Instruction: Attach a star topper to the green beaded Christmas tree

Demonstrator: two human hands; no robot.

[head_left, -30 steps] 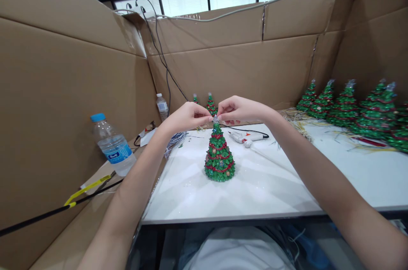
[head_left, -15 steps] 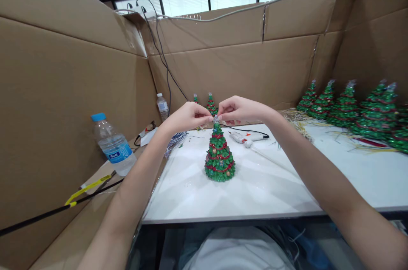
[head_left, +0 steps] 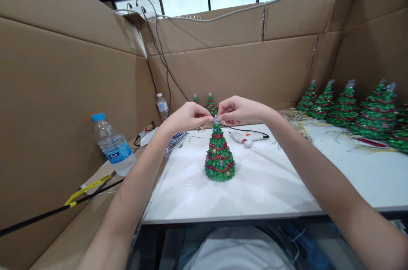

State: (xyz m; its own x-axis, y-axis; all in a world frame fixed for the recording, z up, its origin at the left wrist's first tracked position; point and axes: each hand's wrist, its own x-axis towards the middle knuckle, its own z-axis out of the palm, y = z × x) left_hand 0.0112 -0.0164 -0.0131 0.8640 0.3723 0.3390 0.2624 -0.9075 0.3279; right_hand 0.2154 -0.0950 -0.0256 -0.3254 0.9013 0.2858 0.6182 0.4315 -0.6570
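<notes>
A small green Christmas tree with red garlands and tiny ornaments stands upright on the white tabletop. At its tip sits a clear star topper. My left hand pinches the topper from the left, thumb and forefinger together. From the other side, my right hand closes its fingertips on the same star. Behind the tree lies a white glue gun with a glue stick trailing out of it toward the right.
Several finished-looking trees line the right side, with loose wires around them; two more stand at the back. Left are a large water bottle, a smaller bottle and a wire bundle. Cardboard walls enclose the table.
</notes>
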